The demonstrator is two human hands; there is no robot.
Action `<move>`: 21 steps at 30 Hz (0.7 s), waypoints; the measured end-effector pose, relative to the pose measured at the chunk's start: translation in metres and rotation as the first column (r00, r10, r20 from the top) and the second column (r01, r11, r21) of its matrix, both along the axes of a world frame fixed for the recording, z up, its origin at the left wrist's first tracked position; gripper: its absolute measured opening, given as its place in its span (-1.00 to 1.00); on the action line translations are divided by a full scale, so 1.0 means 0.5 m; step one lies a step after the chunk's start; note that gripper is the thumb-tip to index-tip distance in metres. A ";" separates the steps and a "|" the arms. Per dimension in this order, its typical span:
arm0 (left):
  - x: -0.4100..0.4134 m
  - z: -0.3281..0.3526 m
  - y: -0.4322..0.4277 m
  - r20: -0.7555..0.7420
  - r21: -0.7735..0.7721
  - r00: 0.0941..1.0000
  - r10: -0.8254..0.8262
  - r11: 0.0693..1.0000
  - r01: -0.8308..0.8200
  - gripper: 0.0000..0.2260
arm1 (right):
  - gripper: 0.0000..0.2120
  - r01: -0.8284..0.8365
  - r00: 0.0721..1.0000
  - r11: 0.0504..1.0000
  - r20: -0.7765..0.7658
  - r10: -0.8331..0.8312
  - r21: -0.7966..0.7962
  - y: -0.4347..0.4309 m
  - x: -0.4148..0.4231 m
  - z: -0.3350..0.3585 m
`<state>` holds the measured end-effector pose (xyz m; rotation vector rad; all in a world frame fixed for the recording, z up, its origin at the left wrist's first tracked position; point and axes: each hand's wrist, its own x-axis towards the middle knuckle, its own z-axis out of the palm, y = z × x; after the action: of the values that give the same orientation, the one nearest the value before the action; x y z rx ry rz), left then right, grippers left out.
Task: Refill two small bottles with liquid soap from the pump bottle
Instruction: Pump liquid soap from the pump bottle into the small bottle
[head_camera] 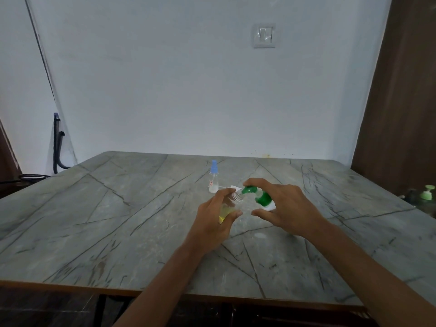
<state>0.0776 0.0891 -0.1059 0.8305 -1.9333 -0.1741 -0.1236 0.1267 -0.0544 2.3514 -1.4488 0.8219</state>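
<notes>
**Here, pump nozzle meets bottle neck above the worktop (118,220)**

Seen from the head camera, both hands work over the middle of the grey, veined worktop. The left hand (218,217) has its grip closed round a small bottle (230,204), clear and uncapped. It is tilted so that its threaded neck points up and to the right. Yellow liquid (223,214) sits in its lower part, under the fingers.

The right hand (286,208) holds the pump bottle (263,199) leaning to the left. Its grip is curled about the bottle, with a finger lying over the green pump head (249,190) and the thumb beneath the white body. The nozzle is at the small bottle's mouth.

Just behind the hands, a second small bottle (213,182) stands upright on the worktop, wearing a blue spray cap (213,167). A white piece (232,187) lies beside it, too small to make out.

At the far right edge stands a green-topped bottle (427,193). A wall switch (264,35) is mounted on the pale wall above.
</notes>
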 end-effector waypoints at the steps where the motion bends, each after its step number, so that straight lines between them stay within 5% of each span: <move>1: 0.000 0.000 0.000 0.005 -0.001 1.000 0.000 1.000 0.000 -0.52 | -0.35 -0.002 1.000 1.000 -0.004 0.002 -0.005 0.000 -0.001 -0.001; 15: -0.002 0.002 0.007 -0.009 0.000 0.999 -0.048 0.999 0.048 -0.54 | -0.48 -0.028 0.991 1.000 0.129 0.029 -0.007 -0.016 -0.007 -0.011; 21: 0.001 0.004 0.007 -0.024 0.005 0.999 -0.037 0.999 0.037 -0.54 | -0.35 -0.029 0.998 1.000 0.061 0.030 -0.009 -0.007 -0.003 -0.002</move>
<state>0.0781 0.0925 -0.1041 0.7926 -1.9276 -0.2105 -0.1253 0.1231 -0.0556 2.3666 -1.4345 0.9132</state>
